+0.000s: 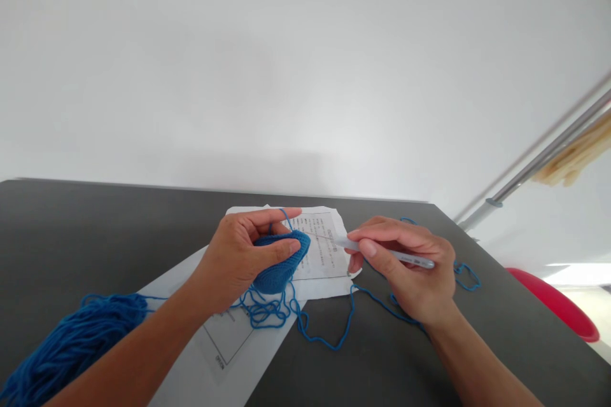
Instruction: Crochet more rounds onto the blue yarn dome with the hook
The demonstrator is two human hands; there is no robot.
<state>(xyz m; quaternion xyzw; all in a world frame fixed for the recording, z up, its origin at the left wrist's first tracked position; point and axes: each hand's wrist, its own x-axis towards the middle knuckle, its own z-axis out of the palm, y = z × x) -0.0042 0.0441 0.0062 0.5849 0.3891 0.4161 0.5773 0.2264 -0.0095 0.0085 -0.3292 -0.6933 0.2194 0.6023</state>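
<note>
A blue crocheted piece [279,267] is pinched between the thumb and fingers of my left hand [248,245]. A strand of blue yarn loops over that hand's raised index finger. My right hand [405,261] grips a crochet hook [401,256] by its pale grey handle, and the thin shaft points left to the edge of the crocheted piece. Whether the hook's tip sits in a stitch is too small to tell. Loose blue yarn [267,311] lies tangled below the piece, and a strand runs right, under my right hand.
Printed sheets of paper [329,289] lie on the dark table [119,229] beneath my hands. A skein of blue yarn [81,343] rests at the lower left. A white wall stands behind the table. At the right are a red seat [554,305] and a metal pole [548,159].
</note>
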